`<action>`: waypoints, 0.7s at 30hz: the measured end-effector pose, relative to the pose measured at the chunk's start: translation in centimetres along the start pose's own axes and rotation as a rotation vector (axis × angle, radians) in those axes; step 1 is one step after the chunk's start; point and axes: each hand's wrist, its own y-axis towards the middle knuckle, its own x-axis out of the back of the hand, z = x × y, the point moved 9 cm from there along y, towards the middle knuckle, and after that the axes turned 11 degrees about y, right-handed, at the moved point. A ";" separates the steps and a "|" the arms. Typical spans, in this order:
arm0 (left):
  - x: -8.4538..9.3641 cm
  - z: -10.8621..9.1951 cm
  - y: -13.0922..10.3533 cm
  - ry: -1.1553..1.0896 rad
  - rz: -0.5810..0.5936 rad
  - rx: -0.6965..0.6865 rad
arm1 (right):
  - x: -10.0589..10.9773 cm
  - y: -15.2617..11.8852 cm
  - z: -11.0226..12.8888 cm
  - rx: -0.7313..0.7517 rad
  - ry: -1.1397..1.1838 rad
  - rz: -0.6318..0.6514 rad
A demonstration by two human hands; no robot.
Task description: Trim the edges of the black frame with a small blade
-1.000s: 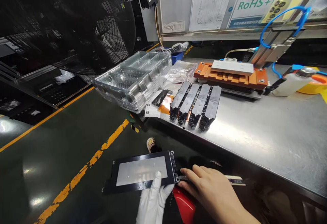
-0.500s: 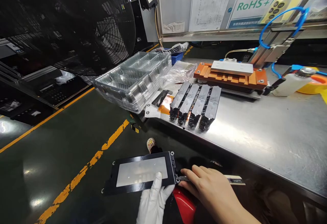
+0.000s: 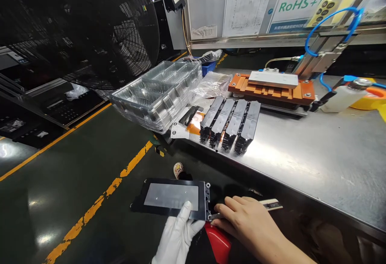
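My left hand (image 3: 177, 234), in a white glove, grips a flat black plastic panel (image 3: 140, 199) by its near edge, thumb on the pale grey window (image 3: 169, 195). Small ring-shaped lugs stick out at the panel's corners. Bare, my right hand (image 3: 241, 220) is closed around a slim utility knife (image 3: 273, 204), its pale end showing behind the hand. The knife's thin metal tip is at the panel's near right corner; whether it touches the plastic I cannot tell. Both hands are in front of the bench edge, above the floor.
Several black parts with grey tops (image 3: 237, 119) stand in a row on the metal bench (image 3: 301, 147). Behind them is an orange fixture (image 3: 271, 89) with a blue air hose (image 3: 307, 35). Stacked clear trays (image 3: 157, 107) lie left, near a large fan (image 3: 120, 35). A bottle (image 3: 340, 97) stands right.
The panel has shifted slightly right and tilted, its left end swinging clockwise. The knife's rear end has risen and moved left, while its tip stays at the panel's corner.
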 end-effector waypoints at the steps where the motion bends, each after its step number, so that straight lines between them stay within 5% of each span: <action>1: -0.2 -0.1 0.0 0.017 0.026 0.007 | -0.1 -0.1 0.0 0.008 0.005 0.010; 10: -0.3 -0.3 0.5 0.057 0.186 0.005 | -0.1 -0.4 0.5 0.086 0.033 0.061; 21: 0.2 0.4 -0.5 -0.042 0.016 -0.020 | 1.2 0.1 -0.3 -0.022 0.101 -0.035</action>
